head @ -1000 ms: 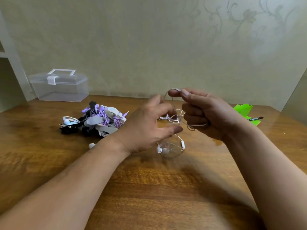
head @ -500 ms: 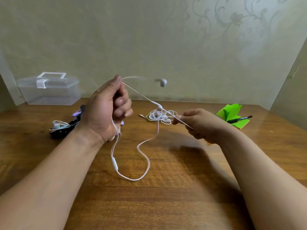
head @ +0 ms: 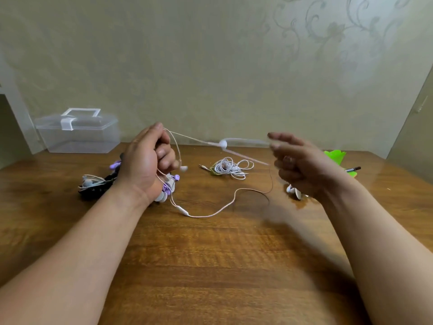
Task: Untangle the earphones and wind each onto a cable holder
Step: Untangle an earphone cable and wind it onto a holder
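mid-untangle: one white earphone cable (head: 210,214) stretched between both hands above the table (head: 210,266)

left hand (head: 147,165) raised, fingers curled tight round the cable, acting as anchor so the line can be drawn out straight. one earbud (head: 183,169) dangles just right of that fist. the second earbud (head: 223,143) is in mid-air on the taut run toward the right hand (head: 304,167). that hand is motion-blurred, fingers part spread; cannot tell if it pinches the cable. slack with the inline remote (head: 182,209) loops on the wood between the arms, apparently free of knots. another white coil (head: 230,167) lies farther back; tangled pile (head: 93,184) far left, behind the left wrist. judgement: winding not begun.
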`<state>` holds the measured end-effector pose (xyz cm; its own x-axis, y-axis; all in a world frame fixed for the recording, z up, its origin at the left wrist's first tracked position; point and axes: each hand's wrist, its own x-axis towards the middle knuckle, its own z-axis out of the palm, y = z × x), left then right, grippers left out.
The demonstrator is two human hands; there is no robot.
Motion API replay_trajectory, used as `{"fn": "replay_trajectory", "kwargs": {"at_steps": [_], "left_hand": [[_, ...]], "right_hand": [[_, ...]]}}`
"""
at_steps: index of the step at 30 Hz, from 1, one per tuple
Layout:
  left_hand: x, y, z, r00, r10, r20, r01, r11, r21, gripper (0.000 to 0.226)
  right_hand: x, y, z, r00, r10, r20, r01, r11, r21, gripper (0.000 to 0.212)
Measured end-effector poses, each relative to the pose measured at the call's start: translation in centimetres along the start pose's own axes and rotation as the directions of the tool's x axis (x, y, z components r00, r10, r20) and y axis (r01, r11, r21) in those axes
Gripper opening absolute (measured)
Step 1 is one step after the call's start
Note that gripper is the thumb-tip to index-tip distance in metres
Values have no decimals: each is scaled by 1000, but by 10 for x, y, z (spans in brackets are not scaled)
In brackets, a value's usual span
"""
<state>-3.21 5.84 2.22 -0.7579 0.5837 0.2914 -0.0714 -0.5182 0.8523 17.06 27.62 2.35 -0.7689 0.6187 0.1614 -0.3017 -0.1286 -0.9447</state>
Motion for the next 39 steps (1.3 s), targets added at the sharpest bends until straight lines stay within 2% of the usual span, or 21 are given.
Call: {"fn": "replay_trajectory", "kwargs": {"at_steps": [1, 3, 5, 9, 11, 13, 16, 19, 21, 24, 25, 26, 27, 28, 29, 31, 35, 39], "left_hand": [[0, 1, 0, 998, 8, 60, -7, 1000, -7, 38], [-2, 3, 1, 982, 1, 190, -1, 1000, -3, 38], [-5, 2, 4, 951, -31, 308, 28, 1000, 12, 36], [-14, -4, 15, 866, -113, 487, 113, 993, 29, 34], [-17, -4, 17, 845, -134, 518, 134, 990, 38, 34], [-20, -3, 19, 830, -150, 538, 145, 988, 51, 34], [-23, -1, 22, 811, -166, 562, 148, 986, 78, 33], [-25, 1, 24, 801, -169, 575, 140, 986, 94, 34], [-26, 2, 23, 798, -173, 577, 130, 985, 114, 35], [-27, 2, 23, 804, -193, 562, 98, 976, 194, 35], [-27, 3, 24, 808, -199, 555, 90, 972, 218, 35], [-28, 3, 24, 811, -204, 549, 86, 969, 233, 34], [-28, 3, 25, 813, -205, 545, 84, 968, 238, 34], [-28, 3, 25, 816, -202, 542, 80, 968, 239, 33], [-28, 3, 25, 819, -196, 540, 72, 968, 241, 33], [-26, 4, 23, 822, -190, 537, 58, 966, 252, 33], [-25, 6, 18, 818, -209, 536, 62, 958, 278, 36], [-28, 3, 19, 743, -279, 609, 19, 917, 397, 39]], "right_hand": [[1, 5, 1, 1000, -10, 3, 11, 979, -204, 7], [2, 16, 4, 999, -18, 36, 36, 809, -587, 18], [1, 22, 13, 996, 1, 92, 70, 642, -763, 27], [-7, 25, 30, 970, 146, 192, 79, 562, -823, 23], [-9, 25, 33, 970, 174, 167, 66, 473, -879, 13], [-11, 25, 36, 968, 204, 144, 43, 432, -901, 21], [-12, 17, 38, 991, 69, 116, 90, 301, -949, 40], [-15, 3, 44, 986, -115, 125, 147, 212, -966, 32], [-17, -1, 50, 978, -179, 109, 154, 262, -953, 24], [-20, -1, 59, 969, -214, 120, 198, 394, -898, 25], [-20, 0, 59, 971, -213, 114, 208, 500, -841, 30], [-21, -1, 61, 978, -157, 139, 208, 649, -732, 35], [-22, 0, 62, 976, -67, 209, 183, 775, -605, 41], [-22, 3, 63, 951, 15, 309, 154, 843, -515, 45], [-24, 6, 64, 915, 74, 396, 139, 865, -483, 47], [-27, 8, 66, 881, 132, 454, 115, 872, -476, 43], [-25, 1, 57, 946, 70, 316, 17, 964, -267, 24], [-21, -7, 50, 982, 49, 185, -56, 998, 31, 9]]}}
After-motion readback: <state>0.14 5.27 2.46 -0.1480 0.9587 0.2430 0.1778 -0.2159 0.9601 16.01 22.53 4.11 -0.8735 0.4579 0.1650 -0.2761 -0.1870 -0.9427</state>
